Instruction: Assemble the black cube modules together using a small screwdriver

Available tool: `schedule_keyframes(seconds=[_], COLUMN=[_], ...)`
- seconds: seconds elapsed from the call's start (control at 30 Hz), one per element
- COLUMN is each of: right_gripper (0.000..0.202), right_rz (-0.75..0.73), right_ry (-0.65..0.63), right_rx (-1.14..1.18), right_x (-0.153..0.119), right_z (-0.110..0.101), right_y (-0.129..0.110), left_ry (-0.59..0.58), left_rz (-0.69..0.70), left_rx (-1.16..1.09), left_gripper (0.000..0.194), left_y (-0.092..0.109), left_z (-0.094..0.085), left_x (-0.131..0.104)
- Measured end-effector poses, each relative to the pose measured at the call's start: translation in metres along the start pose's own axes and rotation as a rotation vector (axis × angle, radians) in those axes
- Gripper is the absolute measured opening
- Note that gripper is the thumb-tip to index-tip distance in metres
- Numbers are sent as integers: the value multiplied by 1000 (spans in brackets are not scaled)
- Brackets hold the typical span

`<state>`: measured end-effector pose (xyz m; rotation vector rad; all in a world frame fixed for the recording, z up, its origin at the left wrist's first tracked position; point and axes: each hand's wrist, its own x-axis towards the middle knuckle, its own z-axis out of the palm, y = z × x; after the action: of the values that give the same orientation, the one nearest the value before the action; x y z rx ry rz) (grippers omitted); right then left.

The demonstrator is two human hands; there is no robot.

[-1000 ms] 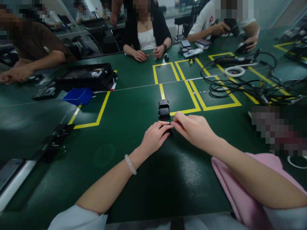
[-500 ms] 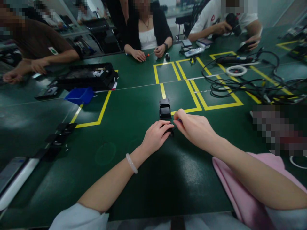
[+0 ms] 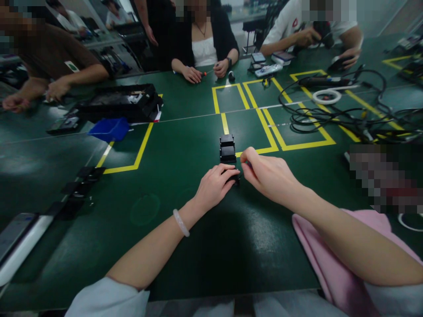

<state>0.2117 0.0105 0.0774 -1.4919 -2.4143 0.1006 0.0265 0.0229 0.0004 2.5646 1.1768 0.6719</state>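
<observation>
On the green table (image 3: pixel 185 273), the left hand (image 3: pixel 213 185) grips a small black part (image 3: pixel 235 178) between fingers and thumb, near the black blocks (image 3: pixel 228 152). The right hand (image 3: pixel 264 174) has drawn slightly aside from that part; its fingers form a narrow pinch, contents indeterminable. Judged from this spacing, the left hand alone now steadies the part.

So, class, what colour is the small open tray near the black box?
Blue; the head view shows the tray best.
</observation>
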Motion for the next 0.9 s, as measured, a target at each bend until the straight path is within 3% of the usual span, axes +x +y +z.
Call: schedule_keyframes(seconds=[0.17, 0.67, 0.9], right_gripper=[28, 21, 27], right_rz=[-6, -7, -42], right_ry=[-51, 39, -4], right_rx=[-20, -15, -16], right_x=[0, -1, -1], right_z=[-2, 5, 2], right_y=[0, 1, 2], left_ry=[-10, -2, -14], left_rz=[1, 7, 4], left_rx=[-8, -1, 2], left_gripper=[26, 27, 27], left_y=[0, 0, 0], left_z=[-1, 0, 0], left_x=[0, 0, 0])
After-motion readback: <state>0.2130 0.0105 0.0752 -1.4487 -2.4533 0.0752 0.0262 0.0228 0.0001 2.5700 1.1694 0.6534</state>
